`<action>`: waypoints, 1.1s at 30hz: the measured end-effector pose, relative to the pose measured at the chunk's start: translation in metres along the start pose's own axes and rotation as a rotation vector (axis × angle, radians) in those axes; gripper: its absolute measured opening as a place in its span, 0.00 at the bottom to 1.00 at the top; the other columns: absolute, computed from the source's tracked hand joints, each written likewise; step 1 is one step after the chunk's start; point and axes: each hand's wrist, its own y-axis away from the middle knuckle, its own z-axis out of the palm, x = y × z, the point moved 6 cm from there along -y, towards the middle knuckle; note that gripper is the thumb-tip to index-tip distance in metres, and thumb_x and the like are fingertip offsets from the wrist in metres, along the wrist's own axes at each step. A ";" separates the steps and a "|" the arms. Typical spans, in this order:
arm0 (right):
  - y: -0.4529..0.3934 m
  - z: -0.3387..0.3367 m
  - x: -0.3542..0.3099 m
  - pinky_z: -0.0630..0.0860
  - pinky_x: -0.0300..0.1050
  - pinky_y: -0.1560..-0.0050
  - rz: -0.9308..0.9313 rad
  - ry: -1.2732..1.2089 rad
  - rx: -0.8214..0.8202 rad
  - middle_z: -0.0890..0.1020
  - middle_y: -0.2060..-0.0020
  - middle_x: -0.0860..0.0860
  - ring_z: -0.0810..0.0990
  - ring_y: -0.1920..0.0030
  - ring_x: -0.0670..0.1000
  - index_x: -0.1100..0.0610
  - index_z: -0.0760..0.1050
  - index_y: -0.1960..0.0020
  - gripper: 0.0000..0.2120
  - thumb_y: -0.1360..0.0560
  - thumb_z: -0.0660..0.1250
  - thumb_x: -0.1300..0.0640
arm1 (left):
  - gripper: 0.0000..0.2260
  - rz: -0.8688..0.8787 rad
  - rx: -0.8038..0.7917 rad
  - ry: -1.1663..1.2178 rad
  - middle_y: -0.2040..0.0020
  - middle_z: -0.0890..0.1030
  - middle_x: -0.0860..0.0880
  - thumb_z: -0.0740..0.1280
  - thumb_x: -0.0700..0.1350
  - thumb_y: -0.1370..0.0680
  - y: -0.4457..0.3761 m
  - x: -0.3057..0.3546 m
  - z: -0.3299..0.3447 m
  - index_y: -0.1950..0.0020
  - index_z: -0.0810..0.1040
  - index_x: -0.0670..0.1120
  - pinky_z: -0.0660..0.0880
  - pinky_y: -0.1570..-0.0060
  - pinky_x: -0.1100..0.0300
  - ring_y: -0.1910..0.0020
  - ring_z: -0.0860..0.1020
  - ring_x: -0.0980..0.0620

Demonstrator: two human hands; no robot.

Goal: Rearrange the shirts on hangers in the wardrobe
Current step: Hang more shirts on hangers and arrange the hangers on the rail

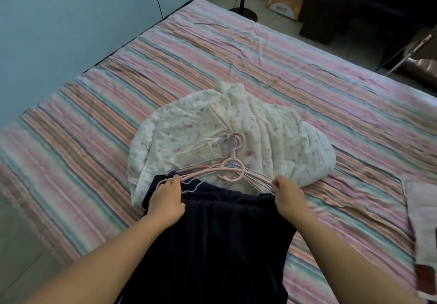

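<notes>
A dark navy garment (217,237) lies over the near edge of the striped bed (307,72), hung on a bundle of several pink and pale wire hangers (233,170). My left hand (165,201) grips the left shoulder end of the hangers. At the opposite end, my right hand (287,194) pinches the right shoulder wires. Beyond them a cream floral shirt (236,133) lies crumpled on the bed with more pink hanger hooks (233,140) resting on it.
A blue wall (59,25) with a socket and cable runs along the bed's left side. A fan stand (243,8), bags and dark furniture (343,3) stand past the far end. A folding chair (411,53) is at the right. A patterned cloth (423,228) lies at the bed's right edge.
</notes>
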 end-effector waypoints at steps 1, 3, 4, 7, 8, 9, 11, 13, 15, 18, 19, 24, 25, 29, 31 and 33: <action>0.003 -0.005 -0.001 0.66 0.48 0.60 -0.014 -0.013 0.021 0.79 0.56 0.55 0.76 0.55 0.59 0.56 0.69 0.55 0.06 0.21 0.62 0.64 | 0.24 0.007 0.021 0.001 0.40 0.76 0.47 0.73 0.47 0.27 0.003 0.001 -0.002 0.35 0.66 0.48 0.75 0.48 0.54 0.42 0.75 0.46; 0.013 -0.014 -0.004 0.64 0.49 0.64 -0.061 -0.030 0.048 0.77 0.62 0.54 0.74 0.60 0.58 0.57 0.68 0.56 0.08 0.23 0.61 0.68 | 0.23 0.014 0.070 0.007 0.40 0.75 0.46 0.71 0.50 0.25 0.010 0.001 -0.009 0.34 0.66 0.48 0.74 0.46 0.54 0.41 0.75 0.46; 0.020 -0.020 -0.006 0.64 0.48 0.66 -0.081 -0.032 0.061 0.76 0.63 0.53 0.74 0.61 0.57 0.57 0.68 0.56 0.08 0.23 0.61 0.69 | 0.21 0.010 0.099 0.011 0.40 0.75 0.46 0.69 0.52 0.23 0.013 0.000 -0.015 0.34 0.68 0.47 0.73 0.45 0.54 0.42 0.75 0.46; 0.040 -0.034 -0.008 0.64 0.48 0.66 -0.111 -0.032 0.088 0.75 0.64 0.52 0.73 0.63 0.55 0.55 0.67 0.56 0.07 0.21 0.62 0.64 | 0.13 0.001 0.166 0.016 0.47 0.77 0.46 0.64 0.54 0.20 0.023 -0.002 -0.037 0.43 0.77 0.47 0.72 0.48 0.53 0.46 0.75 0.46; 0.047 -0.040 -0.008 0.64 0.47 0.66 -0.108 -0.051 0.093 0.75 0.65 0.52 0.73 0.63 0.55 0.55 0.68 0.56 0.07 0.20 0.63 0.62 | 0.12 0.003 0.182 0.042 0.49 0.77 0.46 0.64 0.53 0.19 0.027 -0.001 -0.045 0.46 0.79 0.46 0.72 0.50 0.53 0.48 0.76 0.46; 0.055 -0.045 -0.008 0.64 0.46 0.67 -0.104 -0.081 0.102 0.75 0.66 0.52 0.72 0.64 0.54 0.55 0.69 0.55 0.06 0.20 0.64 0.61 | 0.11 0.005 0.190 0.083 0.51 0.78 0.46 0.64 0.52 0.19 0.032 -0.001 -0.053 0.48 0.80 0.46 0.71 0.52 0.53 0.50 0.76 0.46; 0.073 -0.057 -0.011 0.65 0.40 0.67 -0.094 -0.189 0.126 0.75 0.68 0.50 0.72 0.66 0.52 0.55 0.71 0.56 0.07 0.21 0.66 0.60 | 0.07 0.007 0.162 0.194 0.53 0.79 0.46 0.66 0.49 0.20 0.044 0.000 -0.066 0.54 0.79 0.46 0.70 0.56 0.54 0.53 0.77 0.46; 0.094 -0.069 -0.019 0.67 0.39 0.64 -0.102 -0.308 0.145 0.76 0.69 0.49 0.74 0.65 0.51 0.55 0.73 0.59 0.08 0.21 0.67 0.60 | 0.05 0.014 0.089 0.330 0.57 0.80 0.49 0.69 0.46 0.22 0.058 -0.003 -0.078 0.57 0.77 0.50 0.68 0.59 0.56 0.55 0.77 0.47; 0.118 -0.080 -0.030 0.68 0.39 0.63 -0.122 -0.369 0.171 0.77 0.69 0.48 0.75 0.65 0.49 0.53 0.76 0.60 0.08 0.22 0.69 0.59 | 0.08 0.056 0.051 0.439 0.61 0.79 0.53 0.72 0.43 0.25 0.078 -0.005 -0.094 0.60 0.76 0.54 0.67 0.62 0.59 0.60 0.77 0.51; 0.155 -0.096 -0.053 0.68 0.33 0.65 -0.162 -0.412 0.179 0.79 0.69 0.47 0.75 0.66 0.44 0.49 0.77 0.61 0.09 0.22 0.70 0.57 | 0.09 0.138 0.034 0.535 0.66 0.78 0.56 0.73 0.43 0.26 0.113 -0.001 -0.120 0.62 0.79 0.56 0.67 0.64 0.63 0.66 0.75 0.58; 0.167 -0.102 -0.061 0.68 0.34 0.66 -0.176 -0.420 0.183 0.79 0.69 0.48 0.75 0.67 0.44 0.48 0.77 0.61 0.09 0.23 0.70 0.56 | 0.09 0.163 0.041 0.560 0.66 0.78 0.56 0.74 0.43 0.26 0.125 0.000 -0.129 0.61 0.80 0.56 0.67 0.65 0.65 0.67 0.74 0.59; 0.227 -0.140 -0.106 0.71 0.46 0.64 -0.255 -0.478 0.240 0.79 0.71 0.50 0.76 0.67 0.49 0.51 0.79 0.63 0.09 0.25 0.73 0.53 | 0.08 0.181 0.124 0.775 0.67 0.78 0.53 0.75 0.40 0.26 0.196 -0.008 -0.176 0.61 0.83 0.53 0.68 0.66 0.69 0.69 0.73 0.61; 0.240 -0.149 -0.116 0.71 0.47 0.63 -0.285 -0.487 0.252 0.78 0.71 0.49 0.75 0.68 0.47 0.51 0.79 0.63 0.09 0.25 0.74 0.53 | 0.07 0.175 0.146 0.811 0.66 0.79 0.51 0.75 0.40 0.26 0.213 -0.012 -0.186 0.60 0.83 0.52 0.69 0.63 0.66 0.67 0.74 0.58; 0.299 -0.179 -0.151 0.68 0.42 0.68 -0.412 -0.489 0.300 0.76 0.74 0.48 0.71 0.72 0.43 0.49 0.80 0.65 0.10 0.28 0.75 0.48 | 0.05 0.207 0.203 0.881 0.67 0.77 0.49 0.75 0.40 0.27 0.283 -0.026 -0.228 0.59 0.83 0.48 0.72 0.60 0.60 0.66 0.75 0.54; 0.331 -0.194 -0.169 0.66 0.39 0.69 -0.495 -0.469 0.305 0.77 0.74 0.48 0.70 0.73 0.43 0.48 0.81 0.64 0.09 0.29 0.76 0.46 | 0.05 0.271 0.223 0.839 0.69 0.75 0.49 0.76 0.42 0.27 0.322 -0.025 -0.246 0.60 0.82 0.50 0.71 0.63 0.57 0.69 0.72 0.54; 0.364 -0.207 -0.190 0.67 0.35 0.67 -0.595 -0.432 0.309 0.78 0.71 0.46 0.73 0.69 0.44 0.45 0.81 0.63 0.06 0.28 0.76 0.48 | 0.06 0.331 0.274 0.811 0.70 0.76 0.49 0.76 0.43 0.27 0.362 -0.024 -0.264 0.61 0.82 0.52 0.73 0.64 0.53 0.69 0.72 0.54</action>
